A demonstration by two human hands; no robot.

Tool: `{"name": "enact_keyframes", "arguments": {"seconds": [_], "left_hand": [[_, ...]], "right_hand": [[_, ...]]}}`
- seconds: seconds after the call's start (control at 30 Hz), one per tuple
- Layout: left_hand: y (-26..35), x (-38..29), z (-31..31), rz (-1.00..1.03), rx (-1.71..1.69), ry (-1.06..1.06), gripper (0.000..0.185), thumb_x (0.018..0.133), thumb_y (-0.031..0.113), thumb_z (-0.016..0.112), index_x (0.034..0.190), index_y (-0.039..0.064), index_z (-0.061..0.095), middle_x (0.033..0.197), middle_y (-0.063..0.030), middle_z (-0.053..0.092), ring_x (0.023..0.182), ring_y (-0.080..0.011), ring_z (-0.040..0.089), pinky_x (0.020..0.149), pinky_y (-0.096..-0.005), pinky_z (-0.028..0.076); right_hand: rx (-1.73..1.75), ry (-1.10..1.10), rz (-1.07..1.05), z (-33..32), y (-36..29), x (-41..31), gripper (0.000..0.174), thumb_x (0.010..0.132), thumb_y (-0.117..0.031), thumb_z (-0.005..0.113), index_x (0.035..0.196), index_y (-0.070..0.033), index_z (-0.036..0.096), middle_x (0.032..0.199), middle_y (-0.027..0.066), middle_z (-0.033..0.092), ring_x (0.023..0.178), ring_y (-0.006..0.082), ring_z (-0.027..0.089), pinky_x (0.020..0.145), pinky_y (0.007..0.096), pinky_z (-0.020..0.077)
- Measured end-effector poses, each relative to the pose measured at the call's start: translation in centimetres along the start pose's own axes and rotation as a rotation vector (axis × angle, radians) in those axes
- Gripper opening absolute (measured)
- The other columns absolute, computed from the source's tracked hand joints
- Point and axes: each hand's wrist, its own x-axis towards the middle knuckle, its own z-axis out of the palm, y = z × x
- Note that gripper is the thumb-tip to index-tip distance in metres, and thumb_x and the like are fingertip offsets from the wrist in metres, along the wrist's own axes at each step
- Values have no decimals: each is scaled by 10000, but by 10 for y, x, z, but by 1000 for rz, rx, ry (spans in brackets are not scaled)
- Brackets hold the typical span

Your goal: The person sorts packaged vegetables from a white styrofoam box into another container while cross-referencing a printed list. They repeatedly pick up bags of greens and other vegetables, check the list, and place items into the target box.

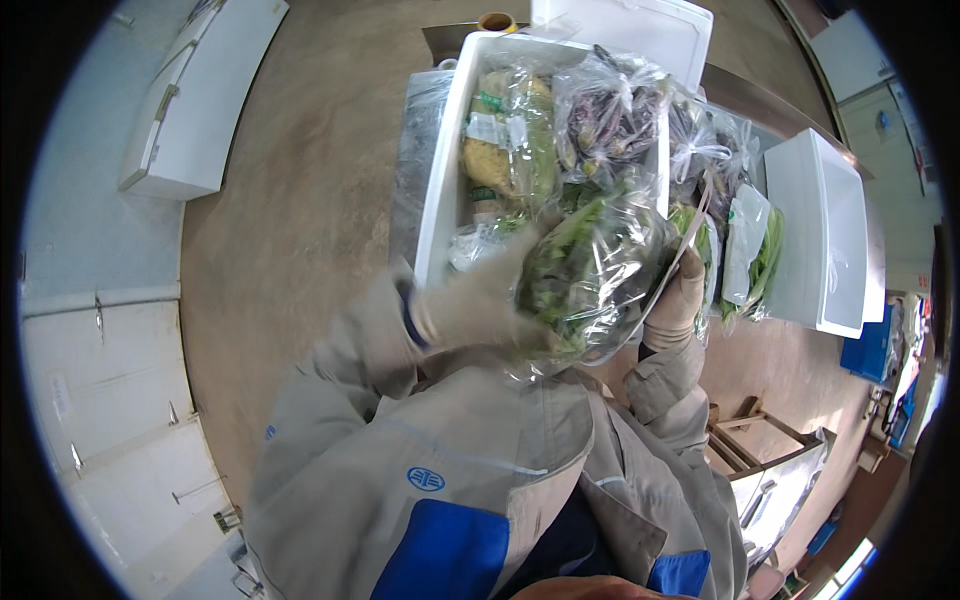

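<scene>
My left hand [480,300], in a pale glove and blurred, grips the left side of a clear plastic bag of leafy greens [585,277]. On the bag's other side is my right hand [676,292], also gloved, with its fingers around the bag's edge and a thin pale sheet or strip [679,259]. The bag is held over the near end of a white foam box [436,187]. Inside the box lie a bagged yellowish-brown root vegetable or tuber [487,161], a bag of purple produce [611,124] with a knotted top, and more bagged greens, partly hidden.
Right of the box, bagged greens [763,255] and tied bags [694,142] lie on the table. A white foam container [799,232] stands farther right, and a foam lid [637,34] is behind the box. A tape roll [496,22] is at the table's far edge.
</scene>
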Motion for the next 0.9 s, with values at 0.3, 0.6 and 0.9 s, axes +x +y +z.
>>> {"name": "enact_keyframes", "arguments": {"seconds": [0.3,0.6,0.9], "left_hand": [[94,-10,-57,-420,515,385,362,868,165,704,1176,-25,703,1071,-112,755,947,-190,715,847,-332,567],[67,146,-193,-321,774,-654,469,929,141,674,1378,27,603,1315,-163,647,1159,-280,627,993,-323,494],[-20,126,-183,-223,645,288,474,1014,314,604,1318,-50,614,1164,-124,724,984,-202,693,880,-334,548]], "right_hand": [[-743,-250,-464,102,-41,34,231,957,-39,597,1166,52,634,1001,154,702,895,267,683,775,340,528],[-75,-375,115,57,14,54,292,1008,-66,590,1271,58,564,1113,167,715,998,223,709,926,319,563],[-215,-16,477,19,65,9,244,1051,-130,508,1158,52,629,1024,122,713,931,194,698,849,334,583]]}}
